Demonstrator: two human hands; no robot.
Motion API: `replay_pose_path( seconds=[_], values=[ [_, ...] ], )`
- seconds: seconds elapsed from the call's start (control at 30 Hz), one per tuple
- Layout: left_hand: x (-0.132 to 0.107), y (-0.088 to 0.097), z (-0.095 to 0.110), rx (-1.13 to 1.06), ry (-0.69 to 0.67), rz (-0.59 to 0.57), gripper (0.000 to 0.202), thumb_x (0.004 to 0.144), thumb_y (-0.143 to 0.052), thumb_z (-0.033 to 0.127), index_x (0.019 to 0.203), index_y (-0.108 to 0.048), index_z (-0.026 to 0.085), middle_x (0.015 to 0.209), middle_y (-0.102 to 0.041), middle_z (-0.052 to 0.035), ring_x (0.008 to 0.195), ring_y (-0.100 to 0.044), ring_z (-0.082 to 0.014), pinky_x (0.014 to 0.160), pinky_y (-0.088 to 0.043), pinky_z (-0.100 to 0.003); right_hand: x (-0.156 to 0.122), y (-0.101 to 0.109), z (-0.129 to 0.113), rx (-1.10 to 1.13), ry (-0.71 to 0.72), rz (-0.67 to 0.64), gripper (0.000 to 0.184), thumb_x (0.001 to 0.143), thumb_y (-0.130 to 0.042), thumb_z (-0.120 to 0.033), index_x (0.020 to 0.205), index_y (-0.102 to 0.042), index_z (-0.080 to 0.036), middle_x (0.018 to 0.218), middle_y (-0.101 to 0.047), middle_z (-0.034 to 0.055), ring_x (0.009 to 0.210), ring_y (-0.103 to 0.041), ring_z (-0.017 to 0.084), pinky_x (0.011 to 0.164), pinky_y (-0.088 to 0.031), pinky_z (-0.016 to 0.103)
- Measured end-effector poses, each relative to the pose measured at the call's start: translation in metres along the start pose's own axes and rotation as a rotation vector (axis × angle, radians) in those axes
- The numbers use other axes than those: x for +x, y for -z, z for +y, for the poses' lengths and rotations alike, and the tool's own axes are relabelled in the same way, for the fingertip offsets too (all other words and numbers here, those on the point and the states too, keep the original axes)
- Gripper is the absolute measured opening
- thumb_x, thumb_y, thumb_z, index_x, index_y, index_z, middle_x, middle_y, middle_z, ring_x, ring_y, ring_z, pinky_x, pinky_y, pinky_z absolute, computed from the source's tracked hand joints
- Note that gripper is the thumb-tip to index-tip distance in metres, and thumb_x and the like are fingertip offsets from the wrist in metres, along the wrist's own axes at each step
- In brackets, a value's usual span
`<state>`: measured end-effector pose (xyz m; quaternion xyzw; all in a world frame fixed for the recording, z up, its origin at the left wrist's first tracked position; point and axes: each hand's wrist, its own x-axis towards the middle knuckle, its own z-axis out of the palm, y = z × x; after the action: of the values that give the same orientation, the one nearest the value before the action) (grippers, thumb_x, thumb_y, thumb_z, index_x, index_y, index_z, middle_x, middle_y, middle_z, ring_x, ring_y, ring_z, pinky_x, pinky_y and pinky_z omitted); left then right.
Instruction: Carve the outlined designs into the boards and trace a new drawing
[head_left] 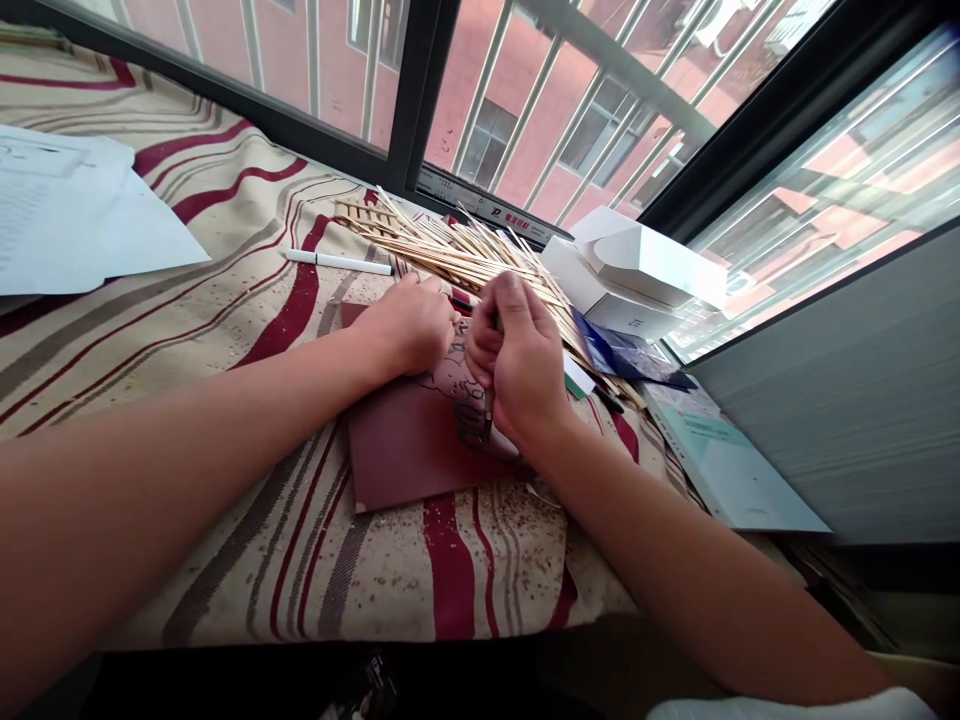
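Observation:
My left hand (pixel 409 325) rests on the edge of a printed paper sheet (pixel 450 385) with black outlines, its fingertips close to my right hand. The sheet lies on a dark red cutting board (pixel 397 455). My right hand (pixel 521 360) is shut on a small craft knife (pixel 488 415), whose narrow metal tip points down at the sheet. The fingers hide most of the knife's handle. Just behind my hands lies a loose pile of thin wooden sticks (pixel 465 255).
A small stick lattice (pixel 366 218) and a white marker (pixel 337 262) lie beyond my left hand, on a striped cloth (pixel 225 560). Loose papers (pixel 64 210) are at far left. White boxes (pixel 637 270), a blue packet (pixel 622 345) and a booklet (pixel 720 450) sit by the barred window.

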<state>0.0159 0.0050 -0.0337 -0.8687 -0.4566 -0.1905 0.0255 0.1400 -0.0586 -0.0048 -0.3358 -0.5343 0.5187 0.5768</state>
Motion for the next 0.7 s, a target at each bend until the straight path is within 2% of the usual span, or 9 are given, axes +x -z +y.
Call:
replay_pose_path(
  seconds=[0.07, 0.17, 0.4, 0.6, 0.7],
  values=[
    [0.0, -0.001, 0.0, 0.04, 0.052, -0.026, 0.046, 0.096, -0.035, 0.027, 0.103, -0.078, 0.01, 0.106, -0.067, -0.0203, 0.102, -0.059, -0.0319, 0.095, -0.044, -0.048, 0.0, 0.004, 0.004, -0.01, 0.038, 0.155, 0.046, 0.093, -0.064, -0.059, 0.073, -0.041, -0.025, 0.055, -0.029, -0.011, 0.042, -0.021, 0.006, 0.038, -0.021, 0.021],
    [0.0, 0.0, 0.001, 0.069, 0.036, -0.026, 0.048, 0.096, -0.035, 0.026, 0.106, -0.079, 0.01, 0.106, -0.066, -0.0204, 0.101, -0.059, -0.0323, 0.096, -0.044, -0.048, -0.002, 0.007, 0.003, -0.002, 0.034, 0.22, 0.043, 0.094, -0.064, -0.055, 0.075, -0.042, -0.024, 0.057, -0.033, -0.0107, 0.042, -0.024, 0.006, 0.038, -0.023, 0.021],
    [-0.001, 0.006, 0.004, 0.122, 0.035, -0.05, 0.048, 0.095, -0.037, 0.025, 0.112, -0.079, 0.011, 0.107, -0.067, -0.0194, 0.096, -0.06, -0.0307, 0.095, -0.046, -0.046, -0.013, 0.003, -0.008, -0.072, 0.133, 0.186, 0.039, 0.096, -0.063, -0.052, 0.075, -0.046, -0.024, 0.058, -0.036, -0.0088, 0.044, -0.029, 0.006, 0.042, -0.027, 0.022],
    [0.0, 0.008, 0.004, 0.126, 0.017, -0.059, 0.045, 0.094, -0.038, 0.025, 0.101, -0.081, 0.013, 0.102, -0.067, -0.0183, 0.095, -0.059, -0.0306, 0.096, -0.046, -0.046, -0.02, 0.005, -0.015, -0.062, 0.151, 0.12, 0.035, 0.098, -0.062, -0.048, 0.075, -0.047, -0.025, 0.058, -0.035, -0.0086, 0.042, -0.026, 0.007, 0.041, -0.025, 0.024],
    [0.0, 0.009, 0.004, 0.122, 0.032, -0.063, 0.045, 0.093, -0.039, 0.025, 0.104, -0.081, 0.014, 0.102, -0.066, -0.0179, 0.096, -0.06, -0.0308, 0.097, -0.046, -0.046, -0.019, 0.005, -0.015, -0.046, 0.131, 0.087, 0.036, 0.097, -0.063, -0.049, 0.075, -0.047, -0.025, 0.057, -0.034, -0.0092, 0.041, -0.024, 0.007, 0.039, -0.022, 0.024]
  ],
)
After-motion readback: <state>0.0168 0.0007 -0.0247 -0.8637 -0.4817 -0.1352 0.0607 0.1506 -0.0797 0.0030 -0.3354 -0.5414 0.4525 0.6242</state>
